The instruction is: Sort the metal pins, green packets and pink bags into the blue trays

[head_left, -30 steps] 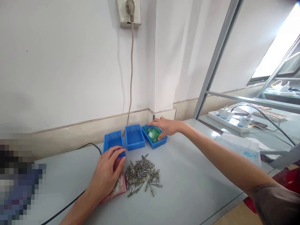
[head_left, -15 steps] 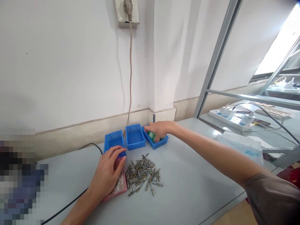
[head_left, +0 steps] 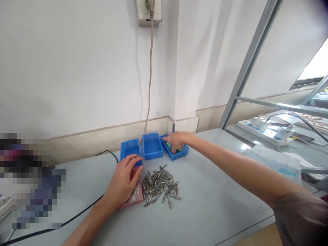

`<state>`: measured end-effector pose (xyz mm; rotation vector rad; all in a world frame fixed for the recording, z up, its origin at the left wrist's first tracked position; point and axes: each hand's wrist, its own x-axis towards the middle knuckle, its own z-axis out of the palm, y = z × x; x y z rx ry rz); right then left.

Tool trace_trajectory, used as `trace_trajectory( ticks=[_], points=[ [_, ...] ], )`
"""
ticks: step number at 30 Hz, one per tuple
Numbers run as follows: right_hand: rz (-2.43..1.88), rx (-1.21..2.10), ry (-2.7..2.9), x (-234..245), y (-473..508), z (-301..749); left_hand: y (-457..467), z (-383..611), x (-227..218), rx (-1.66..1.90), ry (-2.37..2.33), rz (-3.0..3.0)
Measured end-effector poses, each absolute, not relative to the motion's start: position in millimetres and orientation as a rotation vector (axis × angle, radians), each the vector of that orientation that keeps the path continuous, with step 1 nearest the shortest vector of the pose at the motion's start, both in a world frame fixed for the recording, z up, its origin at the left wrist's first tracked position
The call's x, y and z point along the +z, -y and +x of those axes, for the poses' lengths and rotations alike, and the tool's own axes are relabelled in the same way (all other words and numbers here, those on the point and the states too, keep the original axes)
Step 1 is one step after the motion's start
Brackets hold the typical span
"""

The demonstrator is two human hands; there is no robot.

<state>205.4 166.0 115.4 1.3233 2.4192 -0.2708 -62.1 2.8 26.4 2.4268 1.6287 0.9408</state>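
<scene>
My left hand (head_left: 124,179) lies with its fingers stretched out over a red-edged clear plastic bag (head_left: 137,195). Its fingertips reach the near side of the left blue tray (head_left: 130,145). Over at the right blue tray (head_left: 179,156), my right hand (head_left: 175,140) reaches down inside, its fingers bent and closed on a crumpled green plastic bag (head_left: 168,145); the fingertips are partly hidden. Between the two trays is a middle blue tray (head_left: 153,145) with nothing in it. A loose pile of metal pop rivets (head_left: 160,184) lies on the table, just right of the red-edged bag.
The grey table (head_left: 205,205) meets a wall with a socket and hanging cord (head_left: 150,75). A black cable (head_left: 84,212) crosses the left side. At right stand a metal frame (head_left: 246,68), a power strip (head_left: 258,131) and clear plastic packaging (head_left: 276,164). A blurred-out patch covers the far left.
The view has turned slightly left, so everything sits further right in the picture. Both hands keep nearly the same places, the right one still in the right tray with the green bag.
</scene>
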Motion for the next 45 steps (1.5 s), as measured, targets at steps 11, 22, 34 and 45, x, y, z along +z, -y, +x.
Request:
trace_trajectory(
  ticks=[11,22,34,45],
  points=[
    [1.358,-0.322,-2.363,112,-167,204,-3,-62,26,0.935,-1.634,2.431],
    [1.313,-0.155,-2.472,102,-165,202,-3,-62,27,0.942,-1.649,2.452],
    [1.317,-0.07,-2.588,93,-159,209,-2,-62,27,0.932,-1.627,2.434],
    [1.388,0.042,-2.749,86,-150,209,-2,-62,26,0.917,-1.621,2.433]
  ],
)
